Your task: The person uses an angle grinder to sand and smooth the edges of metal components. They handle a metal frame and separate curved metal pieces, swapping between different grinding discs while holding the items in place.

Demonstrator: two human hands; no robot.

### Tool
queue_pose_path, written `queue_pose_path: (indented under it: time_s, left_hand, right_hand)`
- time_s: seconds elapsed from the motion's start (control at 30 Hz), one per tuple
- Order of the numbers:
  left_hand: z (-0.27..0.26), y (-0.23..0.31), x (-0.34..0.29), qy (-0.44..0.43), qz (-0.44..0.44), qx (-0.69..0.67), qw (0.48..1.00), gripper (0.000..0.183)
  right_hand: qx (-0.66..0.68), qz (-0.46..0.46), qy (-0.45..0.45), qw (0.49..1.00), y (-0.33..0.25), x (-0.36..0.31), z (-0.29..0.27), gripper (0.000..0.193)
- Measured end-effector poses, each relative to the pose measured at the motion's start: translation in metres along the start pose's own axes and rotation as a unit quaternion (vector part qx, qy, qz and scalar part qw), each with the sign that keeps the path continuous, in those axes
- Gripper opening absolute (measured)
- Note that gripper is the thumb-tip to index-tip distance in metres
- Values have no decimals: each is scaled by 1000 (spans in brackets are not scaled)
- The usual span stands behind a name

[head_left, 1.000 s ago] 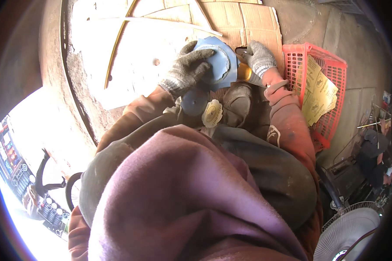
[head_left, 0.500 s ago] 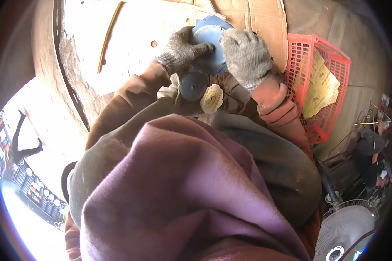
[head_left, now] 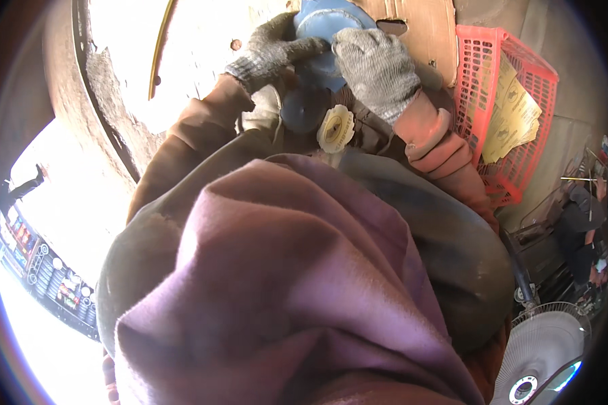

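Both my hands wear grey knit gloves and close on a round blue object [head_left: 325, 27] at the top of the view. My left hand [head_left: 271, 48] grips its left edge with the fingers curled over it. My right hand [head_left: 375, 67] covers its right side, palm down. Just below the blue object sit a dark round part [head_left: 302, 108] and a cream ribbed disc [head_left: 336, 128], close to my chest. My purple hood and brown sleeves hide most of what lies under the hands.
A red plastic crate [head_left: 503, 101] with yellow papers stands at the right. Cardboard [head_left: 419, 27] lies behind my hands. A large rusty curved metal rim [head_left: 88, 115] runs down the left. A white fan [head_left: 544, 358] sits at lower right; another person [head_left: 581, 223] sits at far right.
My right hand moved from the far side of the blue object onto its top right. Both hands and the object shifted up toward the frame's top edge.
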State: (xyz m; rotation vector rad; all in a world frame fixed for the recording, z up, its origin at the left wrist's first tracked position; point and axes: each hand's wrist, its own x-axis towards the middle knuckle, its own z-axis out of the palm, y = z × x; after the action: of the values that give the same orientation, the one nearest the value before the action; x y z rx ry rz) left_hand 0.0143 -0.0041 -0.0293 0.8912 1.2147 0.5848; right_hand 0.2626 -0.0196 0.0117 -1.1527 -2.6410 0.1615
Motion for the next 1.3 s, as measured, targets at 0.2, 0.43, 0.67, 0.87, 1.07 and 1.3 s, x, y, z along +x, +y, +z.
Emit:
queue_pose_path:
  time_s: [0.2, 0.43, 0.67, 0.87, 1.07, 1.3]
  left_hand:
    - [-38, 9, -50, 227, 125, 230, 938, 37]
    - [5, -17, -79, 8, 166, 622, 765, 77]
    - [4, -18, -81, -42, 203, 684, 700, 30]
    - [-19, 40, -103, -145, 52, 342, 927, 16]
    - [-26, 80, -80, -48, 17, -38, 998, 29]
    - [9, 81, -56, -51, 17, -40, 998, 44]
  right_hand:
    - [268, 104, 130, 949, 5, 2, -9, 12]
    - [748, 422, 176, 482, 7, -36, -38, 13]
    - [803, 389, 75, 446, -13, -57, -38, 24]
    - [713, 342, -28, 611, -11, -78, -36, 21]
    - [577, 353, -35, 736, -15, -69, -44, 31]
    - [444, 236, -3, 865, -20, -32, -42, 40]
